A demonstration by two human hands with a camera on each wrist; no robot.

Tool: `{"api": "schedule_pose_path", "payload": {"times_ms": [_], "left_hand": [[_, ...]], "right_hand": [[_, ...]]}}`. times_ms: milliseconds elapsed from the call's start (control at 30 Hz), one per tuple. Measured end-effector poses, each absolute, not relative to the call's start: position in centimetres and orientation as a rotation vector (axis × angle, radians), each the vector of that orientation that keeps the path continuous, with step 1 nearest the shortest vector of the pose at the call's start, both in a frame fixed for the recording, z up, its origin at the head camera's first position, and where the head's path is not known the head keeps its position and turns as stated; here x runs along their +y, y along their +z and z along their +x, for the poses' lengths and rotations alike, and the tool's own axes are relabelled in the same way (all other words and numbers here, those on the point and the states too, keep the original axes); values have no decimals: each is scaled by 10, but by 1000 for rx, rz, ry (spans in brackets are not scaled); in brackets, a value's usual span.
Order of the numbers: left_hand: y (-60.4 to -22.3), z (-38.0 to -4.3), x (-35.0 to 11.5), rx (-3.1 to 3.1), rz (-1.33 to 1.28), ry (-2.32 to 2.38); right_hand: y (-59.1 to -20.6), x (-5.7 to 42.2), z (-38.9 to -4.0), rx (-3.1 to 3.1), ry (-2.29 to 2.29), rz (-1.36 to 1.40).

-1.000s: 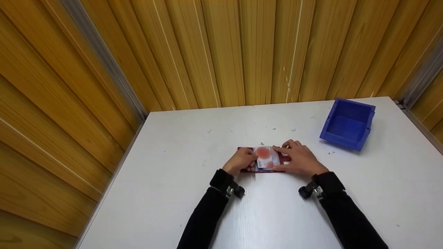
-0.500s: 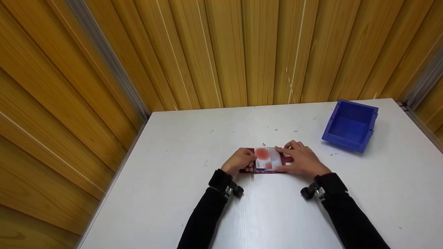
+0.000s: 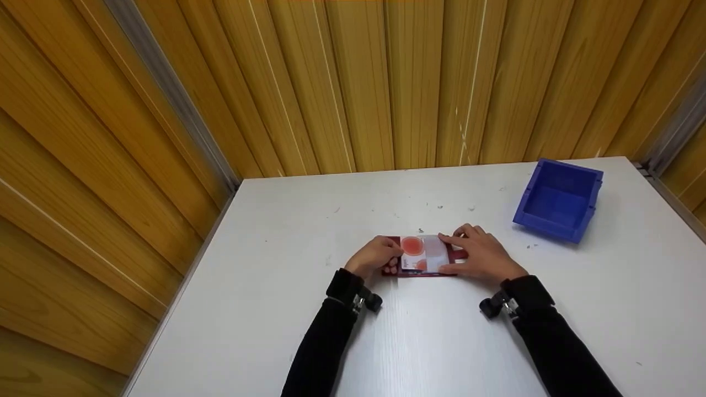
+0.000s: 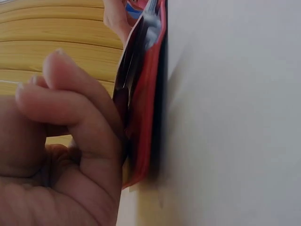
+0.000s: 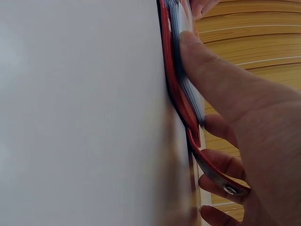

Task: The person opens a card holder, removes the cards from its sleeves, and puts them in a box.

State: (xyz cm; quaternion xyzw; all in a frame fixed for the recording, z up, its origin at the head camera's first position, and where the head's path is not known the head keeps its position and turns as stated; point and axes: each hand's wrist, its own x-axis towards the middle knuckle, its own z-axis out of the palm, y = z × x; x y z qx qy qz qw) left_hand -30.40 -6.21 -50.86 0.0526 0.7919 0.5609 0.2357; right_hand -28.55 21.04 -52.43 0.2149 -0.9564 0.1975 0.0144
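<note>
A red card holder with clear sleeves lies opened flat on the white table. A white card with red circles sticks out of a sleeve to the left. My left hand pinches this card's left edge between thumb and forefinger; its other fingers are curled over the holder's left side. My right hand holds the sleeves at the right, thumb at the near edge and forefinger at the far edge. In the right wrist view, the thumb presses the stacked sleeves, and a strap with a metal snap sticks out beside the fingers.
A blue plastic bin stands at the back right of the white table. Wood-patterned panels rise behind the table and along its left side.
My left hand has shifted left with the card, so more of the sleeve now shows beside it. My right hand keeps its place on the holder. The head view has shifted slightly.
</note>
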Motion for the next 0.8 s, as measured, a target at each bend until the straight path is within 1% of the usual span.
{"api": "schedule_pose_path", "payload": {"times_ms": [433, 800], "left_hand": [[-508, -307, -73, 2168, 197, 1494], [-503, -308, -74, 2188, 164, 1474]], "right_hand": [[-525, 211, -286, -3005, 634, 639], [-526, 210, -286, -2999, 644, 642]]}}
